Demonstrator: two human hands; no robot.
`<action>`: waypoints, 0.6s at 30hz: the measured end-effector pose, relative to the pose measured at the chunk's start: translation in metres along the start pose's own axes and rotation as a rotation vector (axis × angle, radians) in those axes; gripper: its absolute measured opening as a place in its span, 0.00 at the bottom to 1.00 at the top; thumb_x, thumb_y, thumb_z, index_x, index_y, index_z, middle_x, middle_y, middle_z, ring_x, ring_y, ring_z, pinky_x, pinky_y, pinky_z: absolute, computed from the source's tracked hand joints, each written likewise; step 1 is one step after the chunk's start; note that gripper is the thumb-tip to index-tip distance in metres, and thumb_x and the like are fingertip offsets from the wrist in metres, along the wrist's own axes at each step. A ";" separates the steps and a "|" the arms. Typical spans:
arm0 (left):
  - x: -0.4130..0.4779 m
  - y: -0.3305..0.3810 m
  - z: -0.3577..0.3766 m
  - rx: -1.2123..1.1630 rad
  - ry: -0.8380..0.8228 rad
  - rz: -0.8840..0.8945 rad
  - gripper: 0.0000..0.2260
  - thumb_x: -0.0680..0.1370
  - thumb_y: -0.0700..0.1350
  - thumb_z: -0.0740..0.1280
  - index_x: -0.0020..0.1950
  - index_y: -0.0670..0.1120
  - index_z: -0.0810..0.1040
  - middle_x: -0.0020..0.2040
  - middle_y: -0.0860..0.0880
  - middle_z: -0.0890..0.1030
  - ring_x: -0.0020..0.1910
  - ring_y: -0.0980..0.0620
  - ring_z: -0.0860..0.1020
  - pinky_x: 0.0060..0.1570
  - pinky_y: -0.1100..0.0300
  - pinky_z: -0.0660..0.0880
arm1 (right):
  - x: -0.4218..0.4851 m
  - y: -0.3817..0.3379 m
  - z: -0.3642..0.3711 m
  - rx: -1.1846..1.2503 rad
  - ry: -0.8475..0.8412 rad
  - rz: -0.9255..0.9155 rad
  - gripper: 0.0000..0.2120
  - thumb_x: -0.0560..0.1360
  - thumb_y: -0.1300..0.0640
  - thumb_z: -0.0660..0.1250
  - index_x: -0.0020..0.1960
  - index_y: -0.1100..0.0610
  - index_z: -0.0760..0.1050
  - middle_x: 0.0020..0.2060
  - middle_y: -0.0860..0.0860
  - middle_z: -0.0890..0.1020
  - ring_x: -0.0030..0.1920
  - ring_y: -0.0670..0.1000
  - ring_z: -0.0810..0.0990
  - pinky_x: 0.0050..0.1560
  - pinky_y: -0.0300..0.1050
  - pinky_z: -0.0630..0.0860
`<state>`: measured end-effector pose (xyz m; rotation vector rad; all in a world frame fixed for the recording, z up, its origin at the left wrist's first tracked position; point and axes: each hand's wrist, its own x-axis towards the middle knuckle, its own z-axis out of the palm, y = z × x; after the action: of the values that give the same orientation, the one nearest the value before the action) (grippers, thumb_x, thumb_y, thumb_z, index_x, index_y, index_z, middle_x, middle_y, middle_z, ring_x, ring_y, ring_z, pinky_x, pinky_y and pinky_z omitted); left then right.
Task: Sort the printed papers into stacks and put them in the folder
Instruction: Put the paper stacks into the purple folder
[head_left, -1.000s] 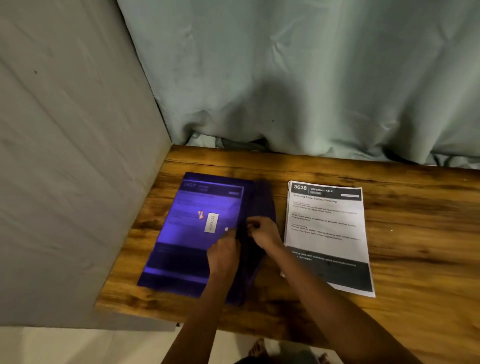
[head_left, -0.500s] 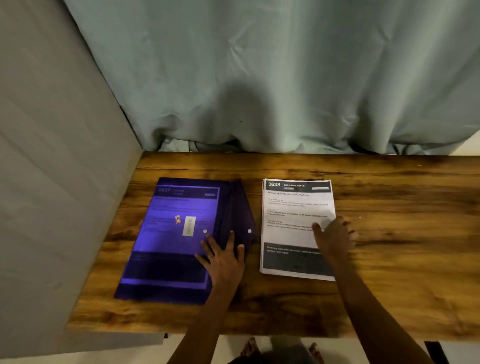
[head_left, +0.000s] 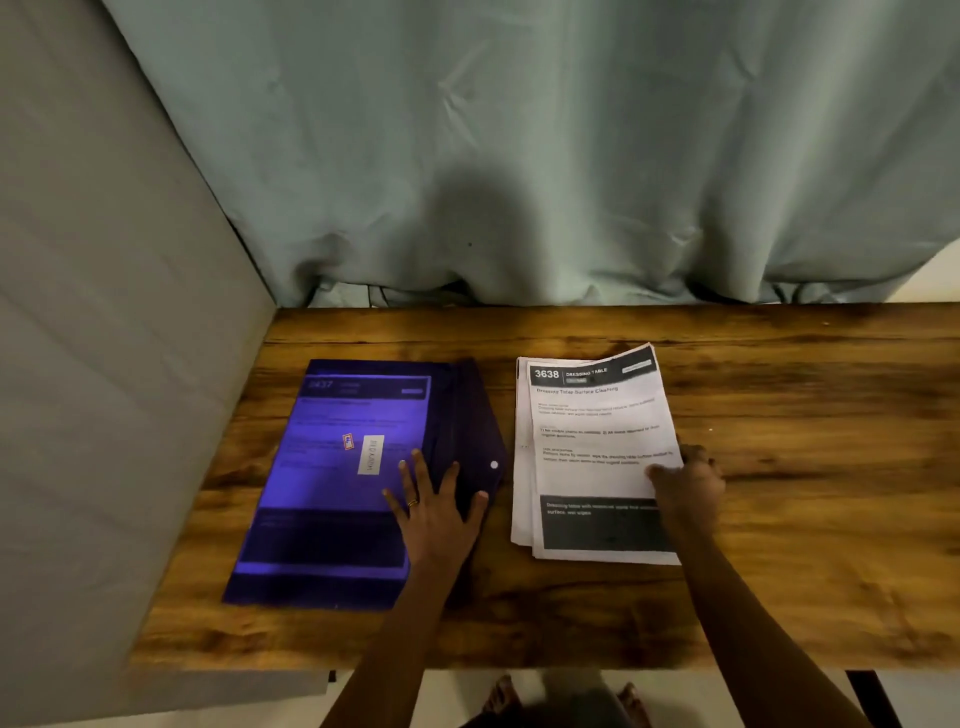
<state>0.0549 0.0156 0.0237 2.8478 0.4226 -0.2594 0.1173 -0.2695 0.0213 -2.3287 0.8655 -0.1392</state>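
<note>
Left hand (head_left: 434, 512) still flat, fingers spread, on purple folder (head_left: 332, 483) by left edge of table (head_left: 805, 519), right hand (head_left: 685, 488) now pinching right edge of paper stack (head_left: 587, 467), top sheets newly fanned

Right hand (head_left: 687, 488) on paper stack (head_left: 587, 473)

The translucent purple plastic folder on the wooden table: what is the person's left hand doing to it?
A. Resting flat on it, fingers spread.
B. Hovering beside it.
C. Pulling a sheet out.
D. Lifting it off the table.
A: the left hand lies flat, fingers straight and spread, on the translucent purple plastic folder, while the right hand pinches the white printed paper stack.
</note>
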 end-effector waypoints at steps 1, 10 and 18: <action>0.001 -0.001 -0.001 -0.008 -0.006 0.004 0.30 0.77 0.67 0.53 0.76 0.58 0.57 0.78 0.43 0.38 0.76 0.40 0.37 0.70 0.38 0.36 | -0.002 -0.001 -0.006 0.031 0.002 0.004 0.19 0.73 0.56 0.70 0.60 0.59 0.71 0.54 0.60 0.78 0.53 0.62 0.78 0.50 0.58 0.79; 0.004 -0.011 -0.008 -0.027 -0.070 0.036 0.31 0.75 0.70 0.54 0.76 0.60 0.55 0.79 0.43 0.41 0.77 0.41 0.39 0.70 0.35 0.39 | 0.007 -0.039 -0.084 0.156 -0.212 -0.107 0.16 0.76 0.57 0.67 0.62 0.60 0.72 0.53 0.58 0.80 0.47 0.55 0.79 0.42 0.50 0.78; 0.002 -0.016 -0.014 -0.040 -0.084 0.041 0.32 0.74 0.70 0.56 0.76 0.62 0.55 0.79 0.45 0.43 0.77 0.42 0.42 0.71 0.35 0.43 | -0.007 -0.099 -0.086 0.600 -0.429 -0.006 0.15 0.73 0.62 0.70 0.59 0.59 0.75 0.53 0.53 0.82 0.50 0.54 0.81 0.48 0.52 0.80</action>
<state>0.0536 0.0342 0.0332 2.7907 0.3485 -0.3577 0.1404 -0.2537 0.1494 -1.7071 0.5084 0.0890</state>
